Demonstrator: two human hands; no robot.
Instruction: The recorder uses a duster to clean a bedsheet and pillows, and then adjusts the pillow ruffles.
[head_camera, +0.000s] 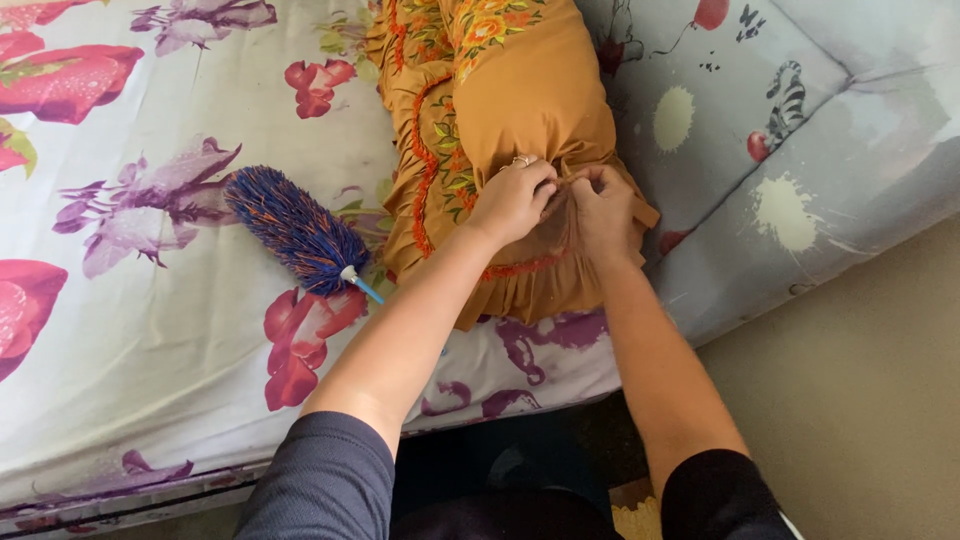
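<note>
Below us we see a bed (150, 330) under a pale sheet (200, 100) printed with large red and purple flowers, taking up the left and far part of the scene. On the right lies a grey-blue cover (800, 150) with cream blotches and small drawn figures, sloping down to a plain beige floor (860, 400) at near right.

Across the middle of the bed, running from far to near, lies an orange bolster (520, 90), its cover embroidered with flowers and edged with an orange-red frill. Our two hands meet at its near end, touching each other. Our left hand (512, 200), with a ring on one finger, is closed and pinching the gathered cloth at the bolster's mouth. Our right hand (603, 212) is closed on the same bunch of cloth just to the right of it. The frilled hem fans out beneath both hands toward the near edge of the bed.

A blue and orange duster (292, 228) with a light blue handle lies on the sheet, left of the bolster and apart from our hands.
</note>
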